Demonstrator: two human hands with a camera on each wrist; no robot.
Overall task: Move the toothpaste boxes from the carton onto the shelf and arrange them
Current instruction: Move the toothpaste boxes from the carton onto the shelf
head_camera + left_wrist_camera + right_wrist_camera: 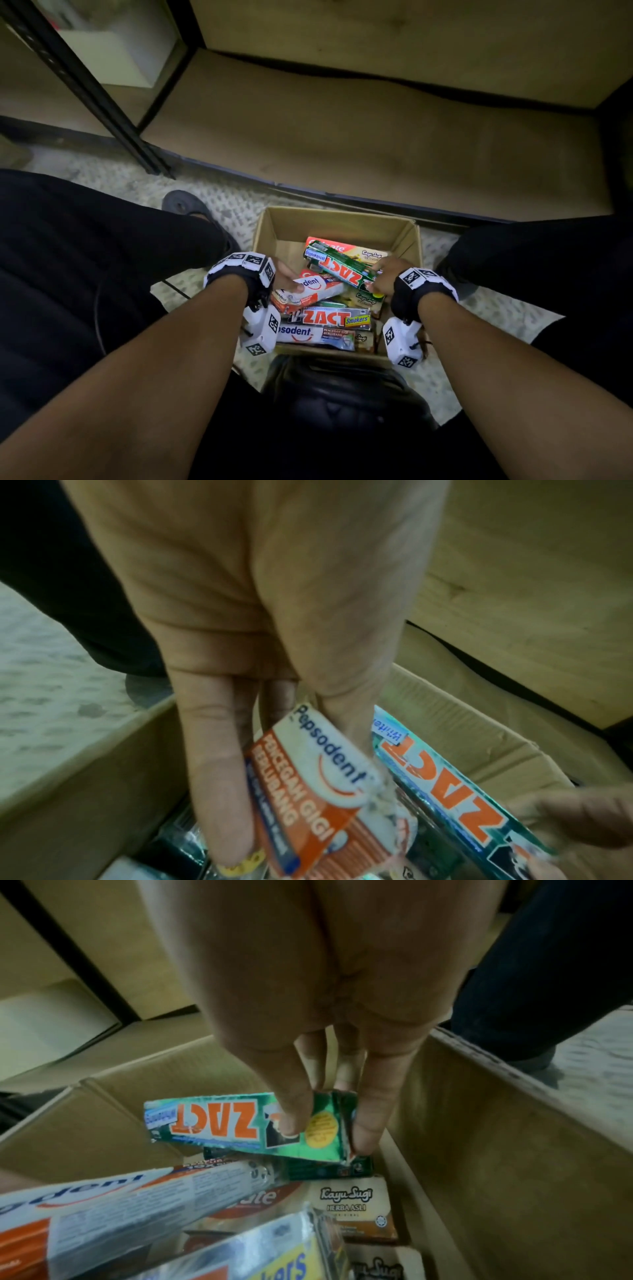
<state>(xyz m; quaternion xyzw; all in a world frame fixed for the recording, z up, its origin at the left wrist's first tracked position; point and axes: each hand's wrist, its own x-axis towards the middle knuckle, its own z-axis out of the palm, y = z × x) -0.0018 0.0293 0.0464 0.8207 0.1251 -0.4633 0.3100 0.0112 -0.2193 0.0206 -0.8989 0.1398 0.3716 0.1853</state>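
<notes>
Under both hands: carton (274, 226) on floor, approx. a dozen toothpaste boxes loose inside; shelf (342, 144) beyond it carries none yet.

Largest to smallest: shelf board lies past the carton's far wall, well apart from either grip, so the lift must clear that wall before travel. Left hand (282, 274) has thumb and fingers closed on one end of the orange-white Pepsodent box (310, 291); box body runs away from the grip toward the other hand, over the pile. Right hand (385, 275) pinches the end of the green ZACT box (342, 269), thumb on printed face, fingers (368, 1123) behind the end flap; box extends leftward from the grip. Procedure, as judged: end-grips leave long overhang, so raise each box level, keep the pair apart, avoid dragging neighbours (Kayu Sugi box (352, 1207) sits directly below the right grip), then set down parallel on the board.
</notes>
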